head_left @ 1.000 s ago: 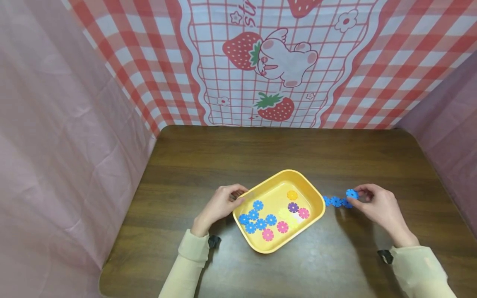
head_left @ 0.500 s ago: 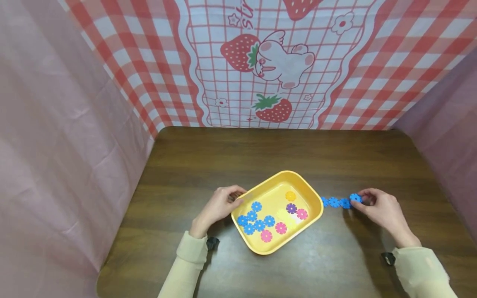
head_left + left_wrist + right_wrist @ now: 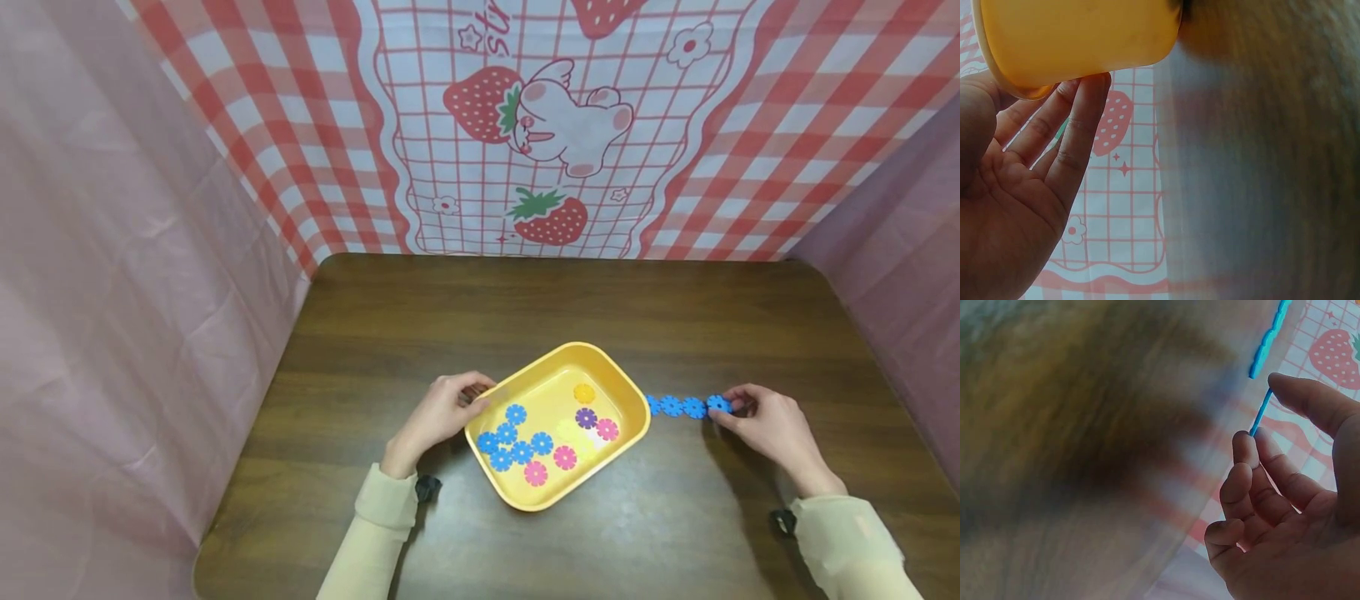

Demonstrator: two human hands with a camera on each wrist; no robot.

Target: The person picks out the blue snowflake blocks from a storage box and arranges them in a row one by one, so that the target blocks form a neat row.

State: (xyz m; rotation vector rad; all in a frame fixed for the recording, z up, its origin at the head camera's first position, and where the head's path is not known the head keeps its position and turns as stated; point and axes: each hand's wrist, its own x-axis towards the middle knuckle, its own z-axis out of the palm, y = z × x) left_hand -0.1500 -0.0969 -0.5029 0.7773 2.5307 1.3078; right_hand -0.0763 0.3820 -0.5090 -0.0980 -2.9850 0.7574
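My left hand (image 3: 442, 412) grips the left rim of a yellow plastic tray (image 3: 603, 362), thumb at the rim and fingers along the outside in the left wrist view. Between thumb and fingertips, my right hand (image 3: 768, 421) pinches a blue snowflake building disc (image 3: 717, 403) at the right end of a row of blue discs (image 3: 671, 406). Seen from the right wrist, the pinched disc (image 3: 1261, 412) is edge-on, with a narrow gap before the row (image 3: 1267, 345). The tray's right edge hides the row's left end.
Loose discs lie in the tray: several blue ones (image 3: 521, 452), pink ones (image 3: 566, 457), pale yellow ones, a purple one (image 3: 586, 418) and an orange one (image 3: 584, 393). Beneath is a brown wooden table (image 3: 420, 317), with a checked strawberry cloth (image 3: 555, 221) hanging behind it.
My right hand has moved slightly right and down with the blue disc, from overlapping the row's end to lining up with it. My left hand keeps its grip on the tray.
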